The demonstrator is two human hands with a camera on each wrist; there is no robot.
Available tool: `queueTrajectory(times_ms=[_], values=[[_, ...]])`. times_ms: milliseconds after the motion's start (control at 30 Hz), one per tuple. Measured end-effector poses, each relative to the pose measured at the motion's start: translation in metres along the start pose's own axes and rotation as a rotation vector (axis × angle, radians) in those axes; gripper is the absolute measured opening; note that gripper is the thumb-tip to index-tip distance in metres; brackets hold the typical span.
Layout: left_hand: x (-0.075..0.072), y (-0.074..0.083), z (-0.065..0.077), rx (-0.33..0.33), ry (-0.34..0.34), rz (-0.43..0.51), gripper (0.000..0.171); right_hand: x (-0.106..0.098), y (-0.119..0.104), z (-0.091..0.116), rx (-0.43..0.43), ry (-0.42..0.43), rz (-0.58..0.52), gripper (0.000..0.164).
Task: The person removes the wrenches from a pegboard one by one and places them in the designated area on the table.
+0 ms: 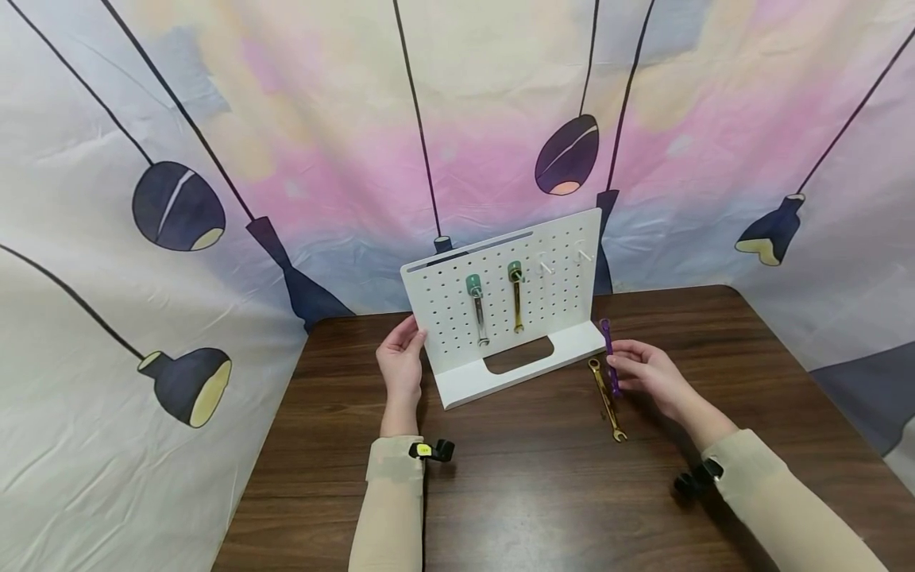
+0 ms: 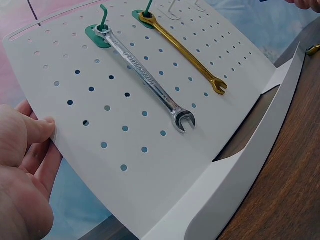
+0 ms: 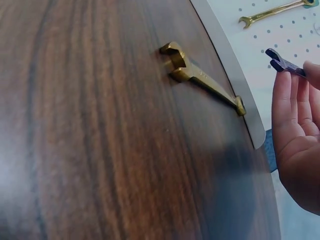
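Purple wrench, upright, beside pegboard

Staged recording booth: printed lamp-pattern backdrop curtains a wooden table.

Your right hand pinches a purple wrench; beside it on the table, dark brown with streaky wood grain, lies a gold wrench. Your left hand grips a white pegboard, dotted with rows of small dark holes. On it, a silver wrench hangs from a green hook, and a second gold wrench from another green hook. Your sleeves are beige. The backdrop curtain is washed pink, cream and pale blue, printed with dark navy hanging lamps on thin black cords.
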State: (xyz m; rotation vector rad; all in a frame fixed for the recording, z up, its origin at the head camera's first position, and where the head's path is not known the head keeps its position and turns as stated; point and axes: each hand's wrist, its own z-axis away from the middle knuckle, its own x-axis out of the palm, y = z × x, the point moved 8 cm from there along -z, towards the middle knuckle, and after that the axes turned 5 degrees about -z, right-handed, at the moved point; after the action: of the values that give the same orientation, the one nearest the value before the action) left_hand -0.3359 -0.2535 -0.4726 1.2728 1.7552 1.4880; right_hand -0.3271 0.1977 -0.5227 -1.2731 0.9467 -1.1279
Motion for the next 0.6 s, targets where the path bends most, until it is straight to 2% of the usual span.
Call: queueTrajectory(times_ms=[267, 600], values=[[0.004, 0.025, 0.013, 0.003, -0.013, 0.007, 0.029, -0.005, 0.004, 0.006, 0.01, -0.003, 0.02, 0.053], [0.004, 0.027, 0.012, 0.015, -0.016, 0.007, 0.029, -0.014, 0.008, 0.014, 0.043, -0.005, 0.1, 0.051]])
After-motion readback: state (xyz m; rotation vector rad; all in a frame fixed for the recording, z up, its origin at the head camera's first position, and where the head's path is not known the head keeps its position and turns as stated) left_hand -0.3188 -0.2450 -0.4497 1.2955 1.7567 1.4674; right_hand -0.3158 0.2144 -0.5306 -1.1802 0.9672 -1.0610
